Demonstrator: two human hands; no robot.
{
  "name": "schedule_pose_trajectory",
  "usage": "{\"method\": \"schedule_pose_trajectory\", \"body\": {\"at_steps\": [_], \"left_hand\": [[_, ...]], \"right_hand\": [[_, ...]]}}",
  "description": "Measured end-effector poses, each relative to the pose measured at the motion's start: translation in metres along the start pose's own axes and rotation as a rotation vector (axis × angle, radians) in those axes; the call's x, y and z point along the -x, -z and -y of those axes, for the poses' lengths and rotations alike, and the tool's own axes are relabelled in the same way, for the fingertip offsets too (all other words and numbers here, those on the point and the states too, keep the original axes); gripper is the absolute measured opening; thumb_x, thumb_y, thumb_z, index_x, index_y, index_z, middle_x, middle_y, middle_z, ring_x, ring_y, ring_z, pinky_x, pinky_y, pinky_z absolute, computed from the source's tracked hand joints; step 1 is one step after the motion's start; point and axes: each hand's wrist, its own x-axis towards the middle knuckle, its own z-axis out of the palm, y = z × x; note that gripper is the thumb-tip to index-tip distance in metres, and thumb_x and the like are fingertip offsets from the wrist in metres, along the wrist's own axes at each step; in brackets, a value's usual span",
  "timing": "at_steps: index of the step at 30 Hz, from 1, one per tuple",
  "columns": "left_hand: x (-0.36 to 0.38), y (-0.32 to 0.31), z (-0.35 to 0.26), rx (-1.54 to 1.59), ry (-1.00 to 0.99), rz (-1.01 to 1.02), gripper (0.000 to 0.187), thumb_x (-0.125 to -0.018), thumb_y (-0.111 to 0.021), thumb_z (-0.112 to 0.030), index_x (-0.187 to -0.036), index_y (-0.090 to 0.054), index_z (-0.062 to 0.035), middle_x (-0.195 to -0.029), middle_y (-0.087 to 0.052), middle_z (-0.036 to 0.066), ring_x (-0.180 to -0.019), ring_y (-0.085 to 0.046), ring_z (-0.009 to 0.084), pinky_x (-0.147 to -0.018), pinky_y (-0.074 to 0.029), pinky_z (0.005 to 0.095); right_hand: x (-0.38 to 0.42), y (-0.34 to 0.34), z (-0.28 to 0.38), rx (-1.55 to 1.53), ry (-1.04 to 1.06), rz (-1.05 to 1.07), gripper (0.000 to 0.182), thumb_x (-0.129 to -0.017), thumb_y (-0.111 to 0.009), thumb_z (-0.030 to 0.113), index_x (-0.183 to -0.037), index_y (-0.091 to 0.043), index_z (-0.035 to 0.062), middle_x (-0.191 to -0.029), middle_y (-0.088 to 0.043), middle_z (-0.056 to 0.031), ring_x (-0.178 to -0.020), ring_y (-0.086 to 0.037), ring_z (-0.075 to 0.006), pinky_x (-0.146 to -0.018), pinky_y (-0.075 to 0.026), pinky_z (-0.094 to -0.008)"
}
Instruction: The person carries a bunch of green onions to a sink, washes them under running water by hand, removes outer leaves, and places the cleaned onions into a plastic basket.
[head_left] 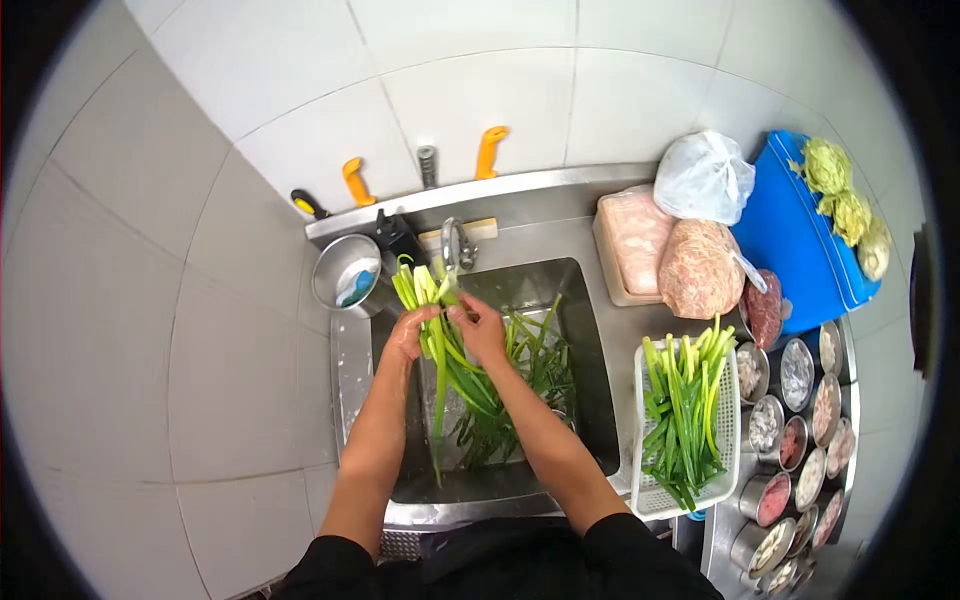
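Note:
My left hand (410, 332) is wrapped round a bunch of scallions (470, 385) just below their pale ends, over the sink (595, 400). The pale ends point up beside the metal tap (458, 245), and the green leaves hang down into the basin. My right hand (480, 325) is closed on the upper stalks of the same bunch, fingers bent against them. More loose scallion greens (545, 360) lie wet in the basin behind my right forearm.
Right of the sink stands a white plastic basket (638, 480) of scallions. Behind it are a tub of pale meat (638, 235), bagged minced meat (700, 268) and a blue container (775, 215). Several metal canisters (765, 425) line the right. A metal pot (345, 260) and knife handles (357, 182) are at the back left.

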Motion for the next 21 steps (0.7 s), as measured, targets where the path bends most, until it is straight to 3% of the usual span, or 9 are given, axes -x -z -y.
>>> {"method": "schedule_pose_trajectory", "body": {"at_steps": [2, 5, 6, 11, 13, 14, 16, 18, 21], "left_hand": [[0.007, 0.006, 0.007, 0.107, -0.021, -0.012, 0.044, -0.079, -0.066, -0.017, -0.118, -0.055, 0.0004, -0.101, -0.065, 0.013, -0.086, -0.065, 0.0261, -0.079, -0.055, 0.0405], [0.017, 0.0, 0.011, 0.116, -0.052, -0.066, 0.041, -0.076, -0.07, -0.014, -0.112, -0.057, 0.0018, -0.094, -0.065, 0.011, -0.081, -0.065, 0.0243, -0.074, -0.055, 0.0378], [0.018, 0.001, 0.012, 0.113, -0.064, -0.059, 0.04, -0.076, -0.069, -0.013, -0.112, -0.058, 0.0013, -0.094, -0.065, 0.011, -0.081, -0.065, 0.0242, -0.074, -0.055, 0.0378], [0.018, -0.01, 0.009, -0.035, -0.001, 0.005, 0.039, -0.074, -0.071, -0.011, -0.11, -0.059, 0.0012, -0.093, -0.065, 0.01, -0.079, -0.064, 0.023, -0.073, -0.054, 0.0375], [0.017, -0.018, 0.007, -0.09, 0.002, 0.01, 0.04, -0.073, -0.072, -0.011, -0.109, -0.06, 0.0012, -0.093, -0.065, 0.009, -0.079, -0.064, 0.0225, -0.073, -0.054, 0.0371], [0.016, -0.02, 0.006, -0.06, -0.044, -0.049, 0.04, -0.073, -0.072, -0.01, -0.109, -0.06, 0.0013, -0.093, -0.065, 0.008, -0.079, -0.064, 0.0222, -0.073, -0.053, 0.0369], [0.019, -0.018, 0.002, -0.011, -0.053, -0.139, 0.039, -0.072, -0.073, -0.009, -0.108, -0.061, 0.0007, -0.092, -0.065, 0.007, -0.081, -0.063, 0.0218, -0.075, -0.053, 0.0364], [0.029, -0.011, -0.002, 0.018, -0.148, -0.061, 0.041, -0.073, -0.071, -0.01, -0.111, -0.06, 0.0017, -0.098, -0.065, 0.009, -0.086, -0.063, 0.0224, -0.078, -0.052, 0.037], [0.046, 0.048, 0.0, 0.009, -0.196, -0.137, 0.046, -0.074, -0.07, -0.012, -0.116, -0.058, 0.0029, -0.105, -0.064, 0.012, -0.092, -0.063, 0.0247, -0.083, -0.052, 0.0383]], "right_hand": [[0.002, -0.005, -0.006, -0.102, 0.001, -0.024, 0.033, -0.087, -0.068, 0.02, -0.115, -0.065, 0.0038, -0.086, -0.066, -0.003, -0.072, -0.056, -0.0067, -0.063, -0.047, -0.0215], [0.002, 0.008, -0.001, 0.033, -0.151, 0.174, 0.033, -0.088, -0.067, 0.022, -0.116, -0.065, 0.0045, -0.085, -0.066, -0.0028, -0.071, -0.056, -0.0072, -0.063, -0.047, -0.0219], [0.001, 0.013, 0.006, -0.061, -0.135, 0.226, 0.031, -0.089, -0.066, 0.024, -0.115, -0.065, 0.0057, -0.084, -0.066, -0.0026, -0.074, -0.057, -0.0074, -0.066, -0.047, -0.023], [-0.019, 0.018, 0.008, 0.002, -0.091, 0.158, 0.025, -0.09, -0.063, 0.024, -0.105, -0.068, 0.0051, -0.084, -0.066, -0.0011, -0.078, -0.056, -0.007, -0.07, -0.045, -0.0247], [-0.028, 0.018, 0.008, -0.256, -0.134, 0.293, 0.025, -0.089, -0.064, 0.023, -0.102, -0.068, 0.0024, -0.085, -0.067, -0.0023, -0.078, -0.055, -0.0066, -0.069, -0.045, -0.0246], [-0.03, 0.013, 0.01, -0.355, -0.209, 0.225, 0.026, -0.089, -0.065, 0.025, -0.095, -0.067, 0.0, -0.08, -0.064, 0.002, -0.063, -0.054, -0.0084, -0.061, -0.043, -0.0234], [-0.035, 0.014, 0.013, -0.497, -0.316, 0.144, 0.024, -0.089, -0.065, 0.025, -0.095, -0.067, 0.002, -0.08, -0.064, 0.0021, -0.064, -0.055, -0.0082, -0.061, -0.044, -0.0231], [-0.035, 0.019, 0.035, -0.751, -0.488, 0.029, 0.022, -0.088, -0.067, 0.027, -0.095, -0.066, 0.0064, -0.08, -0.062, 0.0014, -0.066, -0.057, -0.0089, -0.06, -0.046, -0.024], [-0.044, 0.041, 0.039, -0.779, -0.499, 0.039, 0.022, -0.088, -0.067, 0.026, -0.098, -0.066, 0.006, -0.082, -0.064, -0.001, -0.067, -0.06, -0.0115, -0.06, -0.049, -0.0271]]}}
